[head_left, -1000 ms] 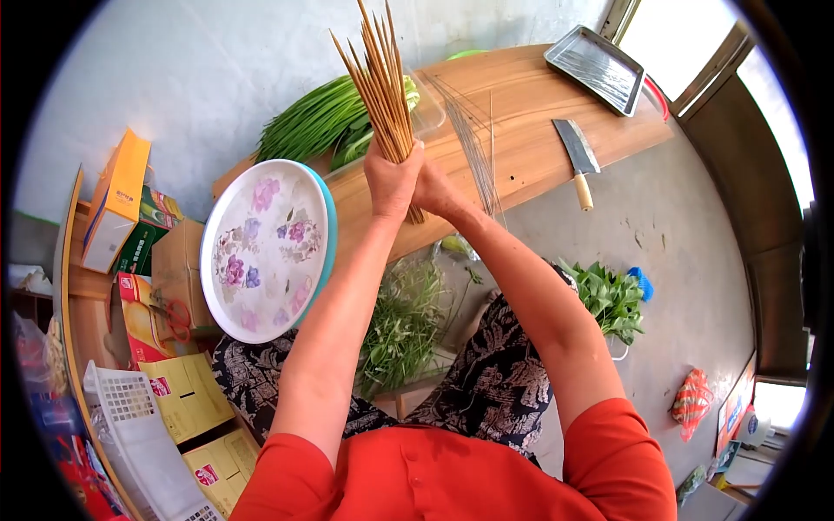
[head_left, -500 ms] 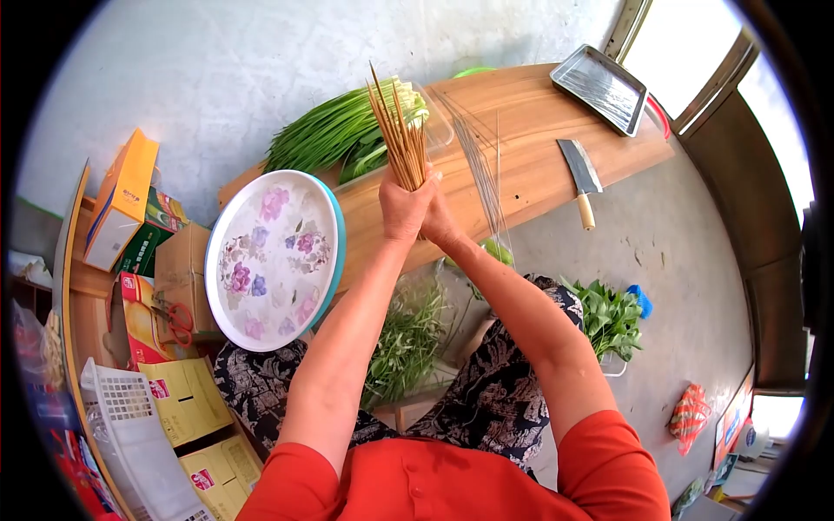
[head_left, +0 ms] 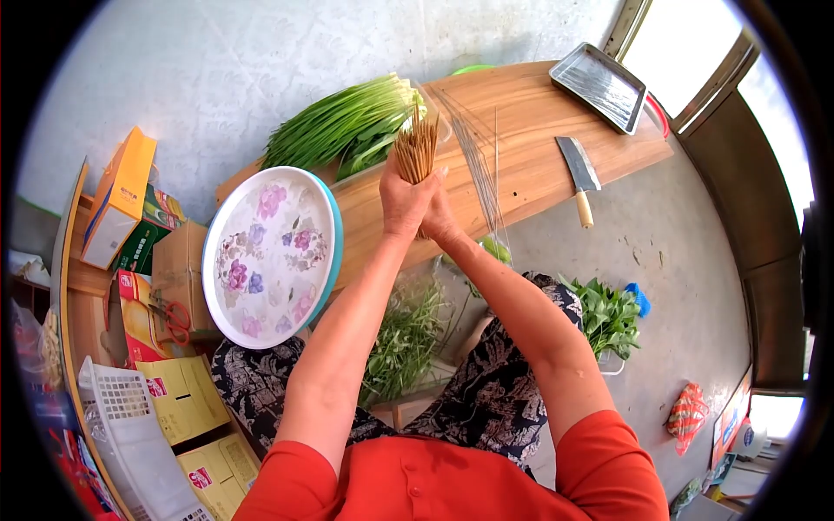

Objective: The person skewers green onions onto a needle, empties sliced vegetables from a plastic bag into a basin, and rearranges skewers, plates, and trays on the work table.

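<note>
A thick bundle of brown wooden skewers (head_left: 417,149) stands nearly upright above the wooden board (head_left: 530,165), its upper tips fairly level. My left hand (head_left: 403,201) is closed round the bundle from the left. My right hand (head_left: 440,215) closes on it from the right, lower down, its fingers partly hidden behind the left hand. Just beyond the bundle lie long green garlic chives (head_left: 339,122) with pale ends. Several thin metal skewers (head_left: 480,161) rest on the board to the right of my hands.
A cleaver (head_left: 578,174) lies at the board's near edge, and a metal tray (head_left: 599,87) at its right end. To the left stands a flowered round tray (head_left: 287,208). Leafy greens (head_left: 404,339) are between my knees; more leaves (head_left: 604,317) sit at the right. Scissors (head_left: 176,321) hang by boxes.
The skewers' long protruding tips have dropped, so the bundle's top is now shorter and more even. Both hands stay closed round it in nearly the same place.
</note>
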Motion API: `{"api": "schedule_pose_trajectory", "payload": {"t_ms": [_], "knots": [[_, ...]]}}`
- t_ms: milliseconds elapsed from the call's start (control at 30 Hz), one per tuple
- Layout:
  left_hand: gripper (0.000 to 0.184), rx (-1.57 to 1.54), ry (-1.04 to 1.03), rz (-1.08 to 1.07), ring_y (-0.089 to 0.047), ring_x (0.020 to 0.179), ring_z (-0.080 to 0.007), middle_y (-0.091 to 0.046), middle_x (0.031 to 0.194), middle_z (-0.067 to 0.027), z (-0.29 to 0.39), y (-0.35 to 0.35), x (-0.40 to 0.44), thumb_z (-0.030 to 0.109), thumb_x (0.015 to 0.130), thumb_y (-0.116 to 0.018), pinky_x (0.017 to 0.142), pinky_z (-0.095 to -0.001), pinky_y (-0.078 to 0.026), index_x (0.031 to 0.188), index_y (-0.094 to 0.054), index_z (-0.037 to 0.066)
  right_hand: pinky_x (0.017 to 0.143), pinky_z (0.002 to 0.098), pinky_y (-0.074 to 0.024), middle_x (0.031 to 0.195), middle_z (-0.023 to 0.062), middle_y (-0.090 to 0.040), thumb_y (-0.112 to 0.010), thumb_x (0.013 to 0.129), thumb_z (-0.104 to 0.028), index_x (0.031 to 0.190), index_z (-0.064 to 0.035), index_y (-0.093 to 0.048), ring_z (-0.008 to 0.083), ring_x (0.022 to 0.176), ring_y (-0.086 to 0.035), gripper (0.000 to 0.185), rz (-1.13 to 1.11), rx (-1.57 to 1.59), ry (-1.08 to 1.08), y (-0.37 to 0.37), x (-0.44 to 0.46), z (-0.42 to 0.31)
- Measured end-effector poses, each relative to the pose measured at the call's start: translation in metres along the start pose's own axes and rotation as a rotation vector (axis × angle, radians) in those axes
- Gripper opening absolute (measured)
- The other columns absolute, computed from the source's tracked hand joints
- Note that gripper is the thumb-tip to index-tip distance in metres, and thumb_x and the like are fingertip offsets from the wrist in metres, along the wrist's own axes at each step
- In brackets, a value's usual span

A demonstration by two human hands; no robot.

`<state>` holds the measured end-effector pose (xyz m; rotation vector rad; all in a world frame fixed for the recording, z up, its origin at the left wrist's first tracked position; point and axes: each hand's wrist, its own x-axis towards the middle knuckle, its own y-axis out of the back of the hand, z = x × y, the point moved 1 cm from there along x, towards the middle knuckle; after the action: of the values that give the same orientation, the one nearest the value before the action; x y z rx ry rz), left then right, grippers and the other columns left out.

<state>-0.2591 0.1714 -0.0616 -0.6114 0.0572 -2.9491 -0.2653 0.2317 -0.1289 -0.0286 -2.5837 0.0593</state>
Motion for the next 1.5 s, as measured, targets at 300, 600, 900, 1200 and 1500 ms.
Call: {"api": "schedule_pose_trajectory", "payload": {"t_ms": [300, 600, 900, 1200, 1500], "knots": [[0.021, 0.127, 0.008, 0.086, -0.058, 0.073, -0.0109, -0.064, 0.080, -0.0039, 0.007, -0.008, -0.003, 0.008, 0.073, -0.068, 0.068, -0.0276, -0.048, 0.091, -0.059, 0.001, 0.095, 0.0344, -0.0392, 0.113, 0.0063, -0.056, -0.040, 0.095, -0.043, 0.120, -0.0069, -0.051, 0.0211, 0.104, -0.052, 0.046, 0.082, 1.147, -0.445, -0.011, -0.011, 0.078], [0.038, 0.068, 0.118, -0.025, -0.062, 0.080, -0.0235, -0.066, 0.086, -0.0113, -0.005, 0.003, -0.001, 0.010, 0.069, -0.072, 0.075, -0.0335, -0.048, 0.102, -0.056, 0.004, 0.085, 0.0308, -0.0438, 0.110, 0.0059, -0.054, -0.054, 0.089, -0.019, 0.119, -0.0045, -0.047, 0.0169, 0.100, -0.052, 0.033, 0.088, 0.512, -0.327, -0.001, -0.006, 0.057], [0.066, 0.319, 0.001, -0.136, -0.052, 0.116, -0.0258, -0.055, 0.121, -0.0181, 0.004, 0.049, -0.057, 0.013, 0.073, -0.071, 0.094, -0.0370, -0.042, 0.132, -0.041, 0.004, 0.063, 0.0310, -0.0490, 0.071, 0.0073, -0.060, -0.063, 0.076, -0.005, 0.084, -0.0002, -0.057, 0.0187, 0.064, -0.059, 0.012, 0.228, 0.398, -0.582, 0.022, 0.004, 0.006], [0.095, 0.903, -0.126, -0.220, -0.048, 0.110, -0.0364, -0.048, 0.121, -0.0198, 0.038, 0.065, -0.129, 0.021, 0.059, -0.082, 0.094, -0.0440, -0.039, 0.136, -0.029, 0.003, 0.063, 0.0365, -0.0506, 0.071, 0.0130, -0.059, -0.061, 0.075, -0.003, 0.081, 0.0010, -0.056, 0.0249, 0.065, -0.060, 0.008, 0.099, 0.578, -0.883, 0.023, -0.009, -0.035], [0.082, 0.674, 0.194, -0.066, -0.061, 0.075, -0.0400, -0.061, 0.086, -0.0219, 0.071, 0.094, -0.162, 0.006, 0.068, -0.064, 0.065, -0.0469, -0.049, 0.139, -0.024, 0.010, 0.070, 0.0362, -0.0514, 0.076, 0.0082, -0.058, -0.062, 0.080, -0.003, 0.093, -0.0041, -0.051, 0.0206, 0.071, -0.059, 0.017, -0.135, 0.592, -0.938, -0.031, -0.038, -0.134]]}}
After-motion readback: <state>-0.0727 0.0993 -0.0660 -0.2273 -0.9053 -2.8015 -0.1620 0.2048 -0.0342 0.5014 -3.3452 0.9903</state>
